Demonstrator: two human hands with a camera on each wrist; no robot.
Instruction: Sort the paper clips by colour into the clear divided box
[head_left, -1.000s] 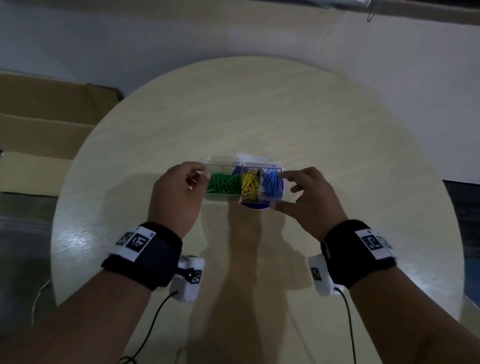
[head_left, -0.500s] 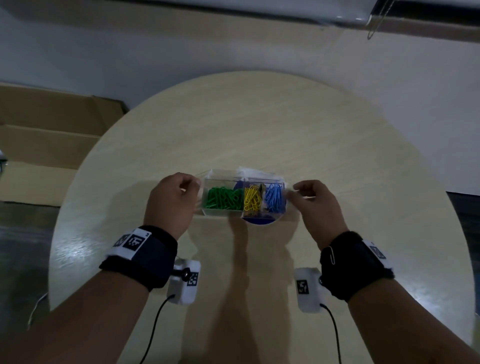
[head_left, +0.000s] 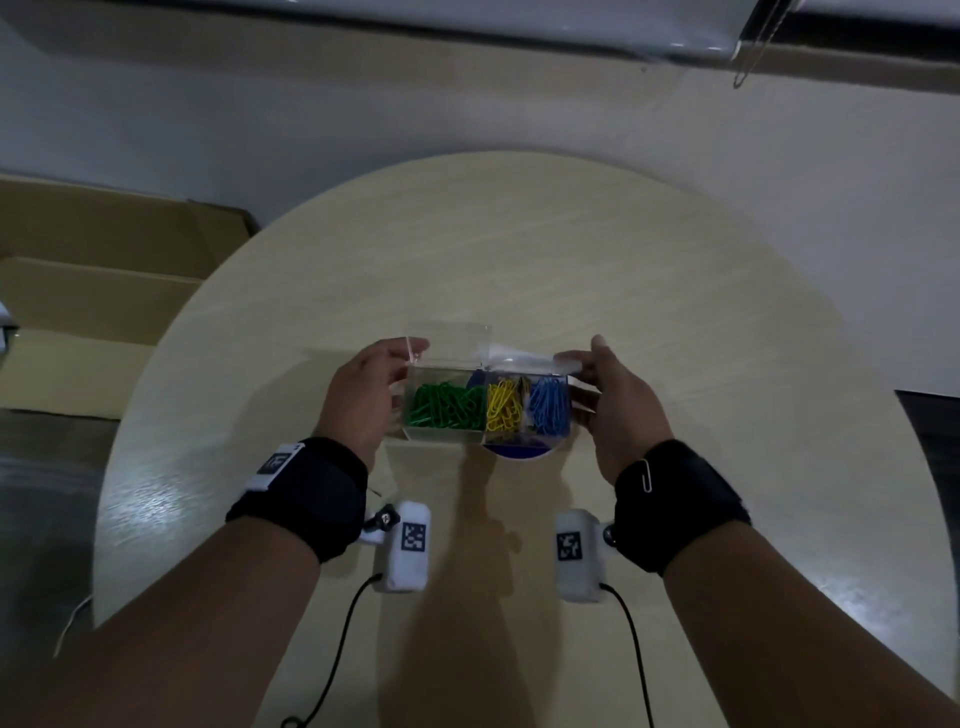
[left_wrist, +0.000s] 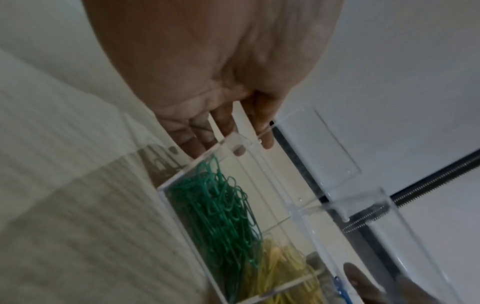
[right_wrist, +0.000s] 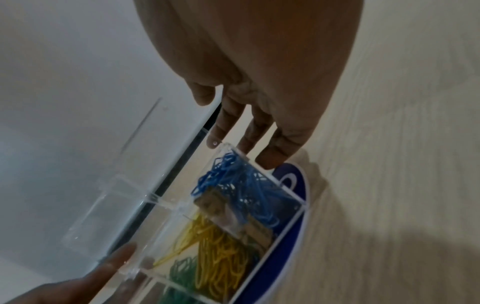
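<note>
The clear divided box (head_left: 441, 435) sits mid-table between my hands. It holds green clips (head_left: 444, 406) on the left, yellow clips (head_left: 503, 406) in the middle and blue clips (head_left: 549, 402) on the right. My left hand (head_left: 400, 356) lies against the box's left end and pinches the corner of the raised left lid (head_left: 449, 340). My right hand (head_left: 582, 364) stands at the right end with straight fingers. Its index finger (right_wrist: 217, 133) touches the right lid's corner and its thumb is free. The wrist views show the green clips (left_wrist: 223, 209) and blue clips (right_wrist: 239, 181) close up.
A blue disc with a white rim (head_left: 519, 453) lies under the box's right half. The round pale wood table (head_left: 519, 249) is bare beyond the box. Flattened cardboard boxes (head_left: 104, 270) lie on the floor at the left. One silver clip (head_left: 645, 475) hangs on my right wristband.
My right hand left the blue compartment and settled at the box's right end. The left lid now stands higher and more upright. My view has moved closer.
</note>
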